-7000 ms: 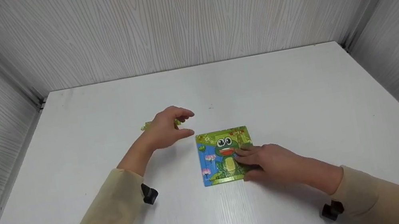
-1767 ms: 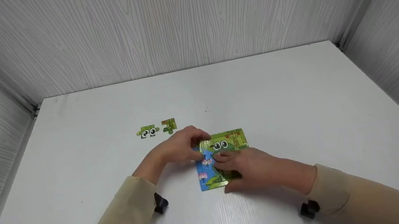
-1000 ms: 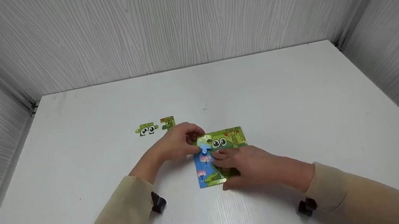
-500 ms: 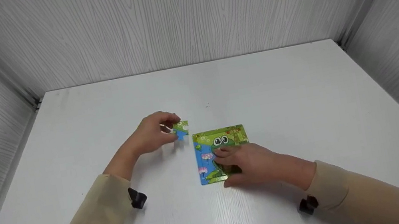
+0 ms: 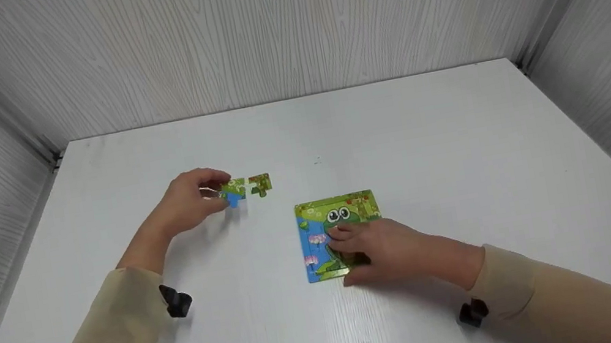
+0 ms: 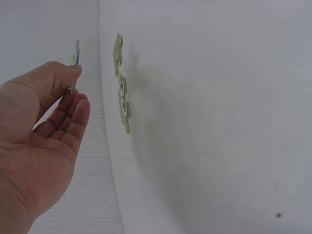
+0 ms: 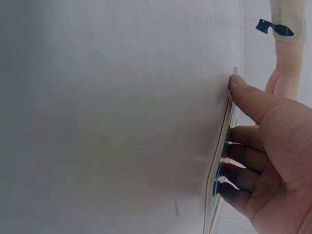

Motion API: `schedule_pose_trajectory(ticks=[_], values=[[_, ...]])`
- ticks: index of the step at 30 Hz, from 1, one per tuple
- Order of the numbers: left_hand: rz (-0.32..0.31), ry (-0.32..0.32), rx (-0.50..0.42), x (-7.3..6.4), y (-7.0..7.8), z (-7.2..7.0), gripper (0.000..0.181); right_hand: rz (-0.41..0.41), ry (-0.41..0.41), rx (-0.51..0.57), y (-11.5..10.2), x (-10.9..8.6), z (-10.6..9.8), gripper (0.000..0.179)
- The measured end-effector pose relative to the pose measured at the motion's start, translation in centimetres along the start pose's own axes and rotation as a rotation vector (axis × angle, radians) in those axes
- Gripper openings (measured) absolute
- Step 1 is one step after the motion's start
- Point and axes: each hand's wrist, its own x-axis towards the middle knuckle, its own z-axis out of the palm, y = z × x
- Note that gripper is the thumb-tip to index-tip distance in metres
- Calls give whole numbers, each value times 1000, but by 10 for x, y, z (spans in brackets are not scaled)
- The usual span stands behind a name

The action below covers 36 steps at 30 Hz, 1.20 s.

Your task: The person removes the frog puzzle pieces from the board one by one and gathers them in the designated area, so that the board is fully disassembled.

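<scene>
My left hand (image 5: 186,201) pinches a green-and-blue jigsaw piece (image 5: 233,190) between thumb and fingers. In the left wrist view that piece (image 6: 76,52) is edge-on, raised off the table. A green piece with red spots (image 5: 261,183) lies just right of it. A piece with two frog eyes (image 6: 124,100) lies on the table in the left wrist view, but the held piece and hand hide it from the head camera. My right hand (image 5: 389,247) rests its fingers on the square frog puzzle board (image 5: 314,223), thumb by the near edge, covering its lower right.
The board and pieces lie on a white table (image 5: 430,138). A pale wood-grain panel (image 5: 281,26) stands along its back edge, with similar panels at the left and right sides.
My left hand has lifted the green-and-blue piece out of the board's upper left and carried it left and away, toward the loose pieces. My right hand stays on the board.
</scene>
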Motion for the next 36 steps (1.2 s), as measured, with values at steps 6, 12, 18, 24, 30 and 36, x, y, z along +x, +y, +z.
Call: schedule_pose_trajectory(ticks=[6,12,18,24,30,36], values=[[-34,12,20,-5,-10,-13,46,25,-22,12,0,1,-1,76],[-82,32,22,-6,-20,-23,46,20,-17,1,1,1,-1,76],[-111,39,41,-6,-29,-29,47,26,-19,0,1,1,0,76],[-132,34,49,-9,-34,-32,48,19,-8,1,2,1,2,75],[-145,36,45,-10,-40,-34,50,5,9,0,1,0,2,74],[-166,51,48,-8,-48,-34,51,19,11,8,2,0,3,75]])
